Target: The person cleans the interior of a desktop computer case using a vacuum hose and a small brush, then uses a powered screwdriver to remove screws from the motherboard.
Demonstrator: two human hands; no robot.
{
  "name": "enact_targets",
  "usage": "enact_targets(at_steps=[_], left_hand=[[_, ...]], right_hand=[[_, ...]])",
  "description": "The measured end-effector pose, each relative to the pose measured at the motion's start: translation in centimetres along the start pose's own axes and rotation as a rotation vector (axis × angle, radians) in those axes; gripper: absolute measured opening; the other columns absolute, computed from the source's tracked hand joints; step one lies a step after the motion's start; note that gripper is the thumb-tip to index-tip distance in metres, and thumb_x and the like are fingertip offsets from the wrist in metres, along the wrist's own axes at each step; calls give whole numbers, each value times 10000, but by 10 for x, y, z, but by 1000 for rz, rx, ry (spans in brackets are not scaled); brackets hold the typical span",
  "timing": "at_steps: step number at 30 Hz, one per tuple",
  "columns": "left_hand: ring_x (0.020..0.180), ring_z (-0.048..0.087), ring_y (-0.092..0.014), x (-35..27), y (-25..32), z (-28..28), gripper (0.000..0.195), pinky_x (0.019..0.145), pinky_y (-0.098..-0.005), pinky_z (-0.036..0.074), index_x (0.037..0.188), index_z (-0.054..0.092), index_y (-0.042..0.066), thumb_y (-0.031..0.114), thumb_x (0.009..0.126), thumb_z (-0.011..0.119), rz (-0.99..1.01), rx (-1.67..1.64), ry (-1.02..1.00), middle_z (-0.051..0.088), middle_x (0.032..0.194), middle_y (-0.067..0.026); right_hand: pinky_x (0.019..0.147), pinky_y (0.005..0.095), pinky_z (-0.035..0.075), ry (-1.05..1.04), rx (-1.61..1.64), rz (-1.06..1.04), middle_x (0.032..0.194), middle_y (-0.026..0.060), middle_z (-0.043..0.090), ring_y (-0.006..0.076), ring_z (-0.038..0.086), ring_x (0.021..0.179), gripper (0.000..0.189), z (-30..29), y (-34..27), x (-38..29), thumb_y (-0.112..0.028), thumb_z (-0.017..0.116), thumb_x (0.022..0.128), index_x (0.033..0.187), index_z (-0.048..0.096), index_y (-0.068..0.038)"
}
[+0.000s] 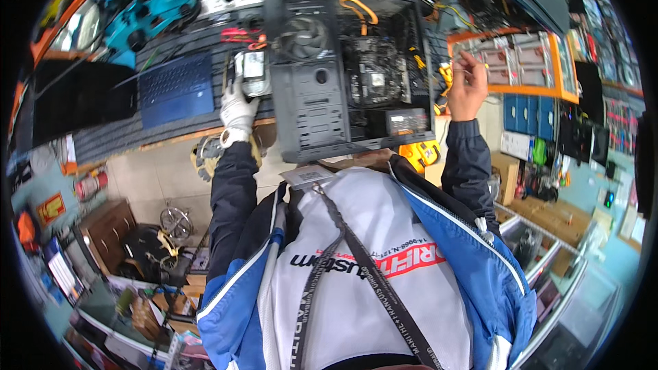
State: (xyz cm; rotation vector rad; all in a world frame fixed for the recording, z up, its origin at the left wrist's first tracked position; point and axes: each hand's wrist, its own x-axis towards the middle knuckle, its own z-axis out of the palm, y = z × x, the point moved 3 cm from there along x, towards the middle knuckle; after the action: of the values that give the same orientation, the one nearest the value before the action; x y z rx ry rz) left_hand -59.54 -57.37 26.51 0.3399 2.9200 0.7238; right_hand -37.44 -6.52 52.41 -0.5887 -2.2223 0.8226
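Observation:
My left hand (237, 109), in a white glove, rests at the lower left corner of a hard drive (253, 68) on the bench. Its fingers touch the drive's edge, but I cannot tell whether they grip it. Bare and raised, my right hand (467, 90) is to the right of an opened black PC tower case (310, 105). Its thumb and fingertips are drawn together; anything tiny between them is too small to make out. Inside the case I see a motherboard (378, 54), a power supply (406, 122) and an orange cable (360, 10). A fan (306, 37) shows at the case's front.
A blue laptop (177, 90) lies on the striped bench mat (113, 136) at left. Red-handled tools (239, 36) sit behind the drive. An orange-framed cabinet (558, 69) stands at right, near a yellow tool (444, 79). The case overhangs the bench's front edge towards my body.

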Motion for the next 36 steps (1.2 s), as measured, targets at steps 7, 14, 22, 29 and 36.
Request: enact_targets(at_steps=[7, 14, 22, 29, 36], left_hand=[[933, 736, -285, -57, 93, -77, 210, 894, -410, 601, 1198, 805, 14, 149, 1039, 822, 119, -365, 346, 770, 1063, -124], [794, 662, -172, -125, 205, -110, 107, 760, -336, 533, 963, 782, -3, 73, 1030, 816, 22, -565, 300, 746, 886, -100], [642, 516, -104, -177, 243, -31, 333, 592, -332, 426, 799, 668, 1, 138, 1044, 846, -27, -531, 75, 626, 696, -37], [682, 515, -99, -173, 273, -20, 301, 624, -321, 430, 849, 738, -25, 171, 1052, 843, -95, -446, 146, 603, 716, -53], [720, 584, -92, -136, 287, -2, 202, 666, -307, 484, 949, 807, -30, 145, 1039, 855, -74, -706, 115, 703, 779, -43]], right_hand=[[906, 449, 652, -331, -540, 474, 1092, 226, 863, 319, 849, 1050, 415, -83, 232, -27, -343, 888, 964, 1274, 840, -71], [996, 515, 625, -202, -544, 509, 1243, 242, 824, 421, 802, 1143, 481, -6, 285, -37, -390, 880, 914, 1255, 823, -56], [1185, 493, 557, -177, -437, 1125, 1442, 327, 739, 458, 730, 1359, 1108, -39, 424, -71, -534, 1028, 723, 1476, 553, 124], [704, 466, 656, 38, 763, 1276, 978, 96, 749, 282, 781, 815, 328, -70, 408, -79, -65, 889, 923, 1210, 733, -27], [656, 367, 615, -48, 464, 772, 965, 106, 724, 194, 704, 741, 495, -212, 315, -57, 48, 789, 1015, 1428, 541, -66]])
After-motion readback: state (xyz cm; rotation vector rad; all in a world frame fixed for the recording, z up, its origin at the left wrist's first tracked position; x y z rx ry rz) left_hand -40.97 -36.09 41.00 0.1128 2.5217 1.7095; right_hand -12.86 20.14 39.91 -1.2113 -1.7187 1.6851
